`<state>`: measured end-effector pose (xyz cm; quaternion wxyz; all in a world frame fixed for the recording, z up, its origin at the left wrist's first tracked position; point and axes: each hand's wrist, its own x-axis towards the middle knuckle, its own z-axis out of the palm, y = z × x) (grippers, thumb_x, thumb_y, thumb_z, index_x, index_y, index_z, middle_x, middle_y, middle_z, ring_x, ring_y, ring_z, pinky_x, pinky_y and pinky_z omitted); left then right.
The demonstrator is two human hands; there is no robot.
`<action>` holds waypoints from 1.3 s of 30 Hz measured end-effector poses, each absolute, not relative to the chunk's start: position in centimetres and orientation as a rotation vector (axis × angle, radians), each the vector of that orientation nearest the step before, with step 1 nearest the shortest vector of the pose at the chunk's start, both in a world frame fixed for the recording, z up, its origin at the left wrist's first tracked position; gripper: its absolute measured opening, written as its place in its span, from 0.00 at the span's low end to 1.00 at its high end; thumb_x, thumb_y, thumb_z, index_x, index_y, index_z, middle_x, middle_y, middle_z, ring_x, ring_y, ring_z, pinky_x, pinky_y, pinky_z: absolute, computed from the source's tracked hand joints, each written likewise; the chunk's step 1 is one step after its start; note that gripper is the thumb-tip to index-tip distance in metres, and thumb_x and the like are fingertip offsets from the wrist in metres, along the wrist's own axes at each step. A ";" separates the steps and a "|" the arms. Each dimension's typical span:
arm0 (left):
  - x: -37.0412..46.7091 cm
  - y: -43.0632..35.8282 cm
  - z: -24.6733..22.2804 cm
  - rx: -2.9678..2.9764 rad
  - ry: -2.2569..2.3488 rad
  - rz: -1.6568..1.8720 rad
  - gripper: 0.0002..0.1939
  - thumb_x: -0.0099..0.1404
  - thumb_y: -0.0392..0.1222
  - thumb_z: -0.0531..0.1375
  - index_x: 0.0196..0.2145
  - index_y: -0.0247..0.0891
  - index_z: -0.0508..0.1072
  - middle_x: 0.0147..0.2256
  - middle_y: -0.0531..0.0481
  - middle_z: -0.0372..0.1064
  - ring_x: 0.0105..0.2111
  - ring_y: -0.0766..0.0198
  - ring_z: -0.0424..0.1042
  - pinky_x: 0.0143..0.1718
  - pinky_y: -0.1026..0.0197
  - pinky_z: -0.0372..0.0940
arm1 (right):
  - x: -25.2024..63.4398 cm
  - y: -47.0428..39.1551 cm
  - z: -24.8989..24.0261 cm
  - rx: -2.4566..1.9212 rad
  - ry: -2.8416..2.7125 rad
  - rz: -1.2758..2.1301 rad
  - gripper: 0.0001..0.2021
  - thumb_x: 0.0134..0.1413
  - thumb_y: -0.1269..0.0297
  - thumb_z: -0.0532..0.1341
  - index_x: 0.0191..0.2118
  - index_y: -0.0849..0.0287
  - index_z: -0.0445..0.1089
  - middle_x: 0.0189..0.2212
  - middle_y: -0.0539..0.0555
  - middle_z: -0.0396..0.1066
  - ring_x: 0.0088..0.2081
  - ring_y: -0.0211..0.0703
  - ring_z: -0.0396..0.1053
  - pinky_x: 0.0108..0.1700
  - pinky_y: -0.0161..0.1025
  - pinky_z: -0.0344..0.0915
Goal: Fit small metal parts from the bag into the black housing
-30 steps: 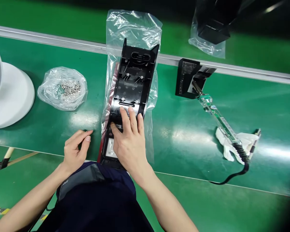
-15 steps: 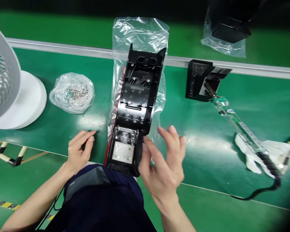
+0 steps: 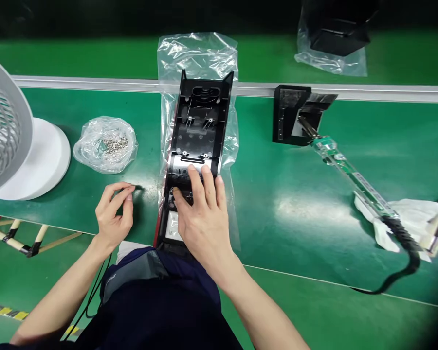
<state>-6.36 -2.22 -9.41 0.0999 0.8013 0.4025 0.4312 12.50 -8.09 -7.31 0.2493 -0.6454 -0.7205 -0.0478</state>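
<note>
A long black plastic housing lies open side up on a clear plastic bag, its near end by my body. Metal inserts show in its posts, and a white panel sits in the near part. Over that part my right hand lies palm down, fingers apart; one fingertip touches near the left edge and the others reach the middle. To the left, my left hand rests above the table with thumb and fingers pinched. Whatever is between those fingertips is too small to make out.
A clear bag of small metal parts lies left, beside a white fan. On the right, a soldering iron leans in its black stand, its cable trailing over white cloth. A bagged black part is beyond the rail.
My right hand has moved left from the housing's right edge onto its near part, fingers now spread over it. My left hand stays pinched in about the same place. The view has shifted slightly.
</note>
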 end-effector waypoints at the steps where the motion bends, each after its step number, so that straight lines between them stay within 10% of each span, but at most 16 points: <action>1: -6.5 -2.6 -9.8 2.354 1.202 1.255 0.13 0.61 0.25 0.55 0.41 0.33 0.74 0.38 0.44 0.69 0.39 0.65 0.71 0.39 0.62 0.68 | 12.5 -7.9 -7.4 -1.769 -1.993 -0.120 0.15 0.58 0.79 0.53 0.44 0.66 0.75 0.62 0.62 0.45 0.65 0.57 0.38 0.67 0.56 0.44; 39: -7.2 -3.1 -10.4 2.284 1.212 1.194 0.12 0.61 0.23 0.56 0.40 0.31 0.73 0.38 0.43 0.70 0.40 0.66 0.71 0.40 0.63 0.68 | 11.8 -8.0 -7.2 -1.830 -2.115 -0.120 0.21 0.60 0.80 0.45 0.46 0.68 0.75 0.62 0.62 0.45 0.65 0.53 0.39 0.68 0.55 0.35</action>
